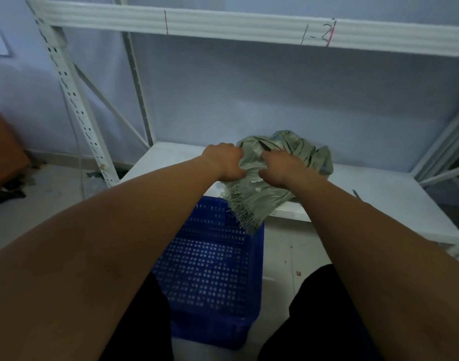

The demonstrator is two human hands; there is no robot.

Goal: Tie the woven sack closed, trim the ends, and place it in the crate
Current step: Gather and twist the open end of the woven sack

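Observation:
A grey-green woven sack (305, 149) lies crumpled on the low white shelf (379, 204). Its frayed open end (245, 209) hangs over the shelf's front edge, above the crate. My left hand (224, 158) grips the sack's bunched fabric on the left side. My right hand (279, 166) clutches the fabric just to the right, a few centimetres from the left hand. Both hands press down on the sack. A blue perforated plastic crate (210, 269) stands on the floor below, between my knees, with nothing visible inside. No tie or scissors can be made out.
The white metal rack has an upper beam (223, 24) marked "1-2" and a slotted upright (75, 100) at left. A brown object (4, 149) and dark debris (7, 191) lie on the floor at far left. A thin dark item (356, 194) rests on the shelf by my right forearm.

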